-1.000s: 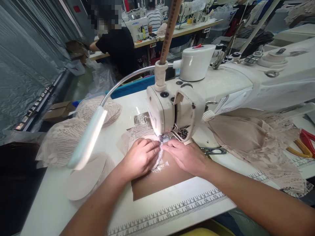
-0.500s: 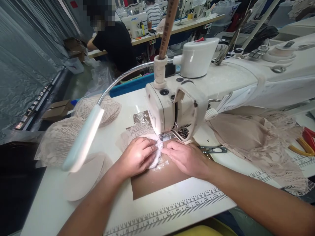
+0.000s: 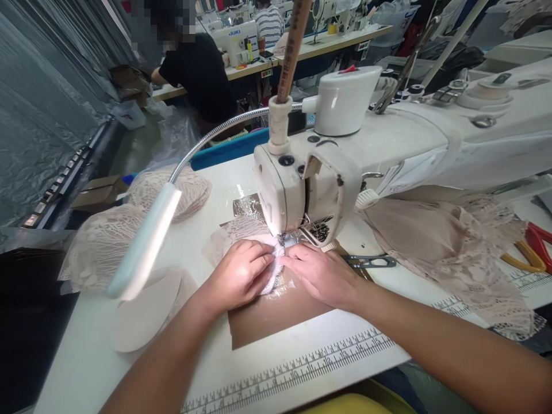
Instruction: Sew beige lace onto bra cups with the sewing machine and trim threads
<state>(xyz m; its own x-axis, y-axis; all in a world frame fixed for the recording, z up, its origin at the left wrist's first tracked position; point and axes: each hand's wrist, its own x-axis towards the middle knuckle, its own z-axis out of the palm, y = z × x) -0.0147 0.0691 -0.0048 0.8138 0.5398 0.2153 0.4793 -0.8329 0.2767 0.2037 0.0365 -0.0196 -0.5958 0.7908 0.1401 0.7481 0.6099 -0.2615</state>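
Observation:
A pale lace piece lies under the needle area of the white sewing machine. My left hand is closed on its left side, fingers curled and pressed together at the fabric. From the right, my right hand touches the fabric's edge with its fingertips, fingers bent together. Beneath both hands is a brown sheet taped on the table. Sheer lace spreads behind my left hand. The fingertips partly hide the fabric.
A lamp on a bendy arm hangs at the left over lace stacks and beige rounds. Lace fabric, small snips and red-handled scissors lie right. A person in black sits beyond.
My right hand has shifted slightly left and up, closer to the needle area. My left hand keeps nearly the same place on the fabric. The view has moved a little.

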